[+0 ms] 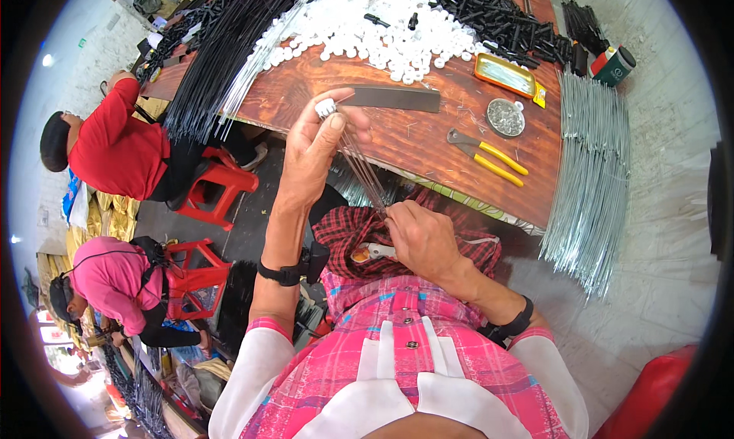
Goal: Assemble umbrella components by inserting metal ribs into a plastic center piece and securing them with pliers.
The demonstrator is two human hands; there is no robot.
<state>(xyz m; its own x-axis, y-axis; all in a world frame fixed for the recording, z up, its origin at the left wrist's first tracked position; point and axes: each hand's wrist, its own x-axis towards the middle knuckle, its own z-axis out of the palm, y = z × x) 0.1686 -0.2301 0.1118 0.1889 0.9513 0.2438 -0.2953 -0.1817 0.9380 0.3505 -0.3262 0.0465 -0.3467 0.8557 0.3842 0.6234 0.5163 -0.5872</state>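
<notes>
My left hand [310,152] is raised at the near edge of the wooden table. Between its thumb and fingers it pinches a small white round plastic piece [326,108]. A bundle of thin metal wires [364,171] runs slantwise from that piece down to my right hand [422,239]. The fingers of my right hand are closed around the lower part of the wires, above the red-and-black checked cloth [348,236] on my lap. Just beyond my left hand lies a flat dark metal bar [394,99]. How the wires join the white piece is too small to tell.
The wooden table [413,144] bears a heap of white round pieces [375,26], black tubes [505,26], yellow-handled pliers [489,156], a round tin [505,118] and a yellow-rimmed tray [505,76]. Long wire bundles [589,171] hang over its right edge. Two people sit on red stools at left.
</notes>
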